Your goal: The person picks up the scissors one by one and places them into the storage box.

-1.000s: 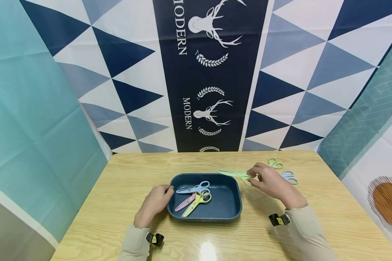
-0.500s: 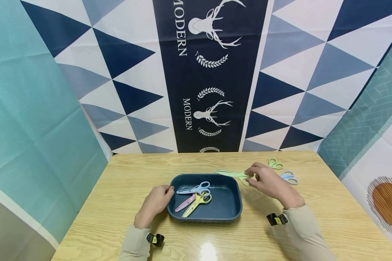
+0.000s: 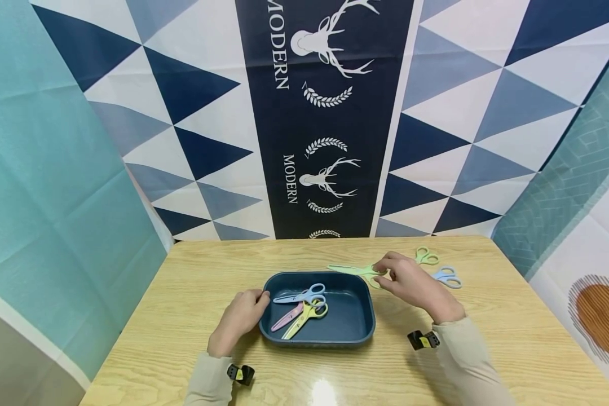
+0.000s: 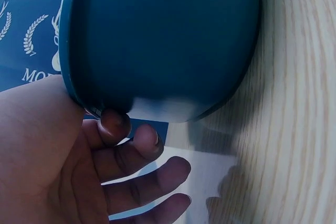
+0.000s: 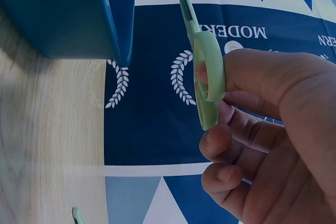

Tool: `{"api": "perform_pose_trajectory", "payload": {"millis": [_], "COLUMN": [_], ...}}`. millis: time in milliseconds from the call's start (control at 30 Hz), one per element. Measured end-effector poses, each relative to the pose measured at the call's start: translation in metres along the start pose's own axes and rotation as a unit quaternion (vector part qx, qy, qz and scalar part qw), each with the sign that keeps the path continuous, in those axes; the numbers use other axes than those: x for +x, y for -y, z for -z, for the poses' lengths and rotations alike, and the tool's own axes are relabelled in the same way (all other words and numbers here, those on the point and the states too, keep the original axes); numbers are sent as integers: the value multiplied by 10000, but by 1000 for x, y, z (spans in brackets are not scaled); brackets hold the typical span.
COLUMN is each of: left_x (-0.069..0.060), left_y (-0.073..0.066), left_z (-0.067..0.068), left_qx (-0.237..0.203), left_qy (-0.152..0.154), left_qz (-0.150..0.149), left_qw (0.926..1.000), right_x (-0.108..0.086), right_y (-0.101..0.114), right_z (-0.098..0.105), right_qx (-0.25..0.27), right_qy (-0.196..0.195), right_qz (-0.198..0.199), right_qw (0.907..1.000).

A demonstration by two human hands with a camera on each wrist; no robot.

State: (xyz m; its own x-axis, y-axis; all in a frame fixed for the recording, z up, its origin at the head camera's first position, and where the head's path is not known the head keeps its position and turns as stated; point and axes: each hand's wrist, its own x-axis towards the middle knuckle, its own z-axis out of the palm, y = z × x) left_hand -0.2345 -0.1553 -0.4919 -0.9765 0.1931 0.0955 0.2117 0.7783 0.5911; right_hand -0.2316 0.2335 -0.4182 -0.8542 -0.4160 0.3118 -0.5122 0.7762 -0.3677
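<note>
A dark blue rectangular bin (image 3: 317,342) rests on the wooden table. Inside its left half lie blue scissors (image 3: 290,298), pink scissors (image 3: 286,318) and yellow scissors (image 3: 299,323), overlapping. My left hand (image 3: 237,318) pinches the bin's left rim; the left wrist view shows the other fingers loosely bent below the bin's wall (image 4: 163,40). My right hand (image 3: 411,283) pinches light green scissors (image 3: 352,270) by the handle loops, their blades pointing left over the bin's back right corner. In the right wrist view the scissors (image 5: 209,66) are raised beside the bin.
Another pair of green scissors (image 3: 427,256) and a blue pair (image 3: 446,277) lie on the table to the right, partly hidden behind my right hand. A patterned cloth (image 3: 330,124) hangs behind the table's back edge.
My right hand has moved left with the green scissors, bringing the blades further over the bin's back rim. The left hand and the bin stay in place.
</note>
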Motion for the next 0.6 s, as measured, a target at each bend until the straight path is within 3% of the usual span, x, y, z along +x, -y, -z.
{"api": "perform_pose_trajectory", "payload": {"millis": [600], "left_x": [1], "left_y": [1], "left_z": [-1], "left_qx": [0], "left_qy": [-39], "left_qz": [-60], "left_qw": [10000], "right_x": [7], "right_y": [10], "right_z": [-9], "right_qx": [-33], "right_qy": [196], "right_qz": [8], "right_qw": [9998]}}
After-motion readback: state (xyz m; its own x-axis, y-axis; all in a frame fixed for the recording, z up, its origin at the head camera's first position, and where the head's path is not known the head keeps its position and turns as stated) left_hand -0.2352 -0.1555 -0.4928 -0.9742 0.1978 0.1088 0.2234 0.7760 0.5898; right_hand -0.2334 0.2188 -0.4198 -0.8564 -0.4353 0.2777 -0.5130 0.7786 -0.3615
